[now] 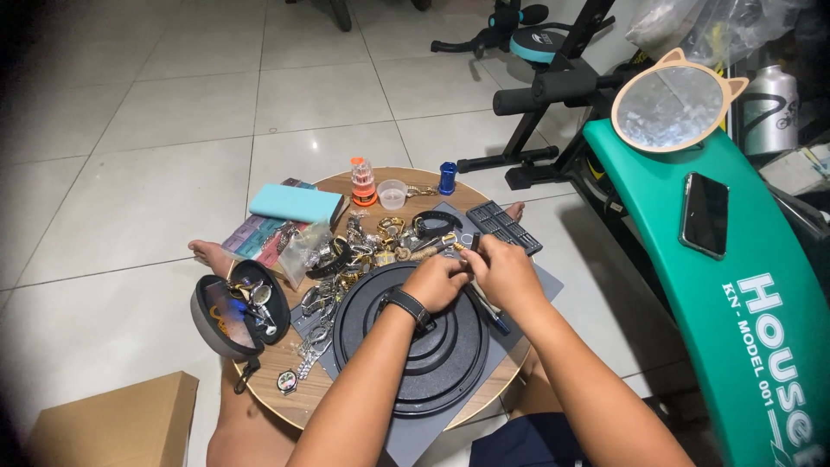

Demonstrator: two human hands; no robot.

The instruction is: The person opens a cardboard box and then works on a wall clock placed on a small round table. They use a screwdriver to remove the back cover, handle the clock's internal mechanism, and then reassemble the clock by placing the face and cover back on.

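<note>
My left hand (437,281), with a black wristwatch on its wrist, and my right hand (506,272) meet over the far edge of a black round stepped tray (415,372). Both pinch something small between them, mostly hidden by my fingers. A thin dark tool tip (475,242) sticks up from my right hand. Just beyond my hands lies a heap of watches and metal bracelets (372,246). A dark pen-like tool (491,316) lies under my right wrist.
A low round wooden table (285,393) holds a teal box (296,204), an open black zip case (238,311), an orange bit holder (362,182), a clear cup (392,194), a blue cylinder (447,177) and a bit tray (504,227). At right: a green bench (735,285), phone (704,214), round mirror (673,104). Cardboard box (117,424) lower left.
</note>
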